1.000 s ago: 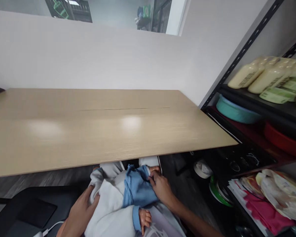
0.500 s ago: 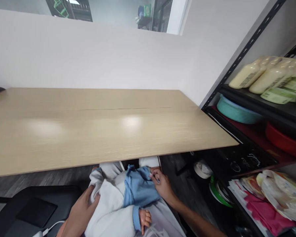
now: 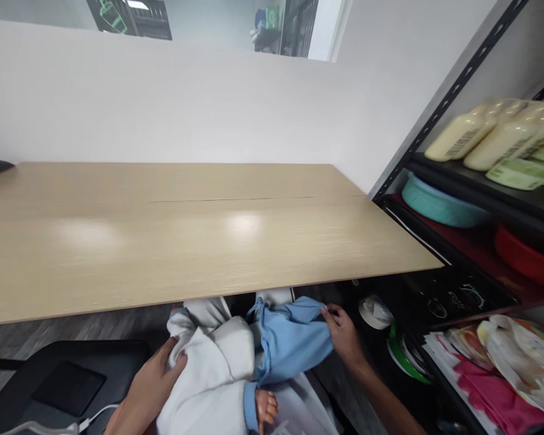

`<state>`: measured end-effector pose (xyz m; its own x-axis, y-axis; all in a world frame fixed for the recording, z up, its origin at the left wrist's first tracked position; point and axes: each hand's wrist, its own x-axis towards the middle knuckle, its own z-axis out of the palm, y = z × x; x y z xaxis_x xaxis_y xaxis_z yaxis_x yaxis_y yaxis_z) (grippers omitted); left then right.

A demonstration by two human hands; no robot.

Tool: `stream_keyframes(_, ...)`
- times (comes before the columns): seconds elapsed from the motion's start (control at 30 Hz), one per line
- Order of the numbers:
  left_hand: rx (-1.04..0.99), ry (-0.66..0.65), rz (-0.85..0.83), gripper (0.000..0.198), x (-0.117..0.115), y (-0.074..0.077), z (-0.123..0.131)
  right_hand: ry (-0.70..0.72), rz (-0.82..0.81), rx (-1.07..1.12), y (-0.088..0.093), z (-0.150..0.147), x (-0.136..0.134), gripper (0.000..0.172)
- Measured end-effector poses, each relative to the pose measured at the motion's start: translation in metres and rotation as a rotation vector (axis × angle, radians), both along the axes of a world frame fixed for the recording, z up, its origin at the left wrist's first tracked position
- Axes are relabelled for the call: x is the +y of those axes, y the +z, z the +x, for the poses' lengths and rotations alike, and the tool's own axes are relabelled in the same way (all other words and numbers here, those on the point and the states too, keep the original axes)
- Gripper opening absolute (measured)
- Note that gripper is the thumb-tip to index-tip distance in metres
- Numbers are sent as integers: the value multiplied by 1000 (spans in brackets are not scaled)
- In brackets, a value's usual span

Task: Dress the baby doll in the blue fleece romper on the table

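Across my lap lies a doll (image 3: 265,408), dressed in a fluffy white top (image 3: 213,368) with blue cuffs. Its small bare hand sticks out of one cuff. Around its lower body are light blue pants (image 3: 292,344) with a drawstring at the waist. My left hand (image 3: 156,380) is closed around the white top at the doll's far side. Pinched between the fingers of my right hand (image 3: 342,335) is the far right edge of the blue pants, drawn out taut. The doll's head is not visible.
A wooden table (image 3: 185,241) stands just beyond the doll, against a white wall. On the left is a black chair (image 3: 95,362) with a dark flat object (image 3: 68,388) and a white cable. Shelves on the right hold bottles (image 3: 494,136), a teal basin (image 3: 439,202) and a red basin (image 3: 526,257).
My right hand has moved right, away from the doll, pulling the blue pants out with it so they stretch longer. My left hand stays on the white top.
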<state>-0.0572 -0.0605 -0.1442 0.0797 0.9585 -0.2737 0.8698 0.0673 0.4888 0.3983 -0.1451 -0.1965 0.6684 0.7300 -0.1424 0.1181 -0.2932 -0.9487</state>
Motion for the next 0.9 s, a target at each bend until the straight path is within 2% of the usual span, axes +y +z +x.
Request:
stream_keyframes(0.13, 12, 9, -29, 53, 2, -1, -5, -267, 37, 41, 12, 42, 1, 57)
stream_keyframes(0.27, 45, 31, -50, 50, 2, -6, -13, -375, 90, 2, 31, 89, -7, 62)
stream_keyframes(0.4, 47, 19, -29, 47, 1, -8, -17, -428, 186, 31, 46, 112, -18, 71)
stream_keyframes(0.6, 49, -5, -8, 42, 1, -6, -16, -694, 375, -117, 74, 138, -36, 82)
stream_keyframes(0.67, 46, -8, 6, 41, 2, -5, -16, -738, 393, -200, 85, 137, -40, 82)
stream_keyframes(0.73, 44, -12, 7, 41, 3, -6, -15, -726, 404, -253, 96, 122, -38, 79)
stream_keyframes(0.8, 44, -18, -1, 43, 3, -5, -13, -642, 425, -223, 108, 92, -29, 73)
stream_keyframes(0.9, 37, -22, -8, 44, 2, -5, -12, -409, 470, 26, 131, 31, -10, 62)
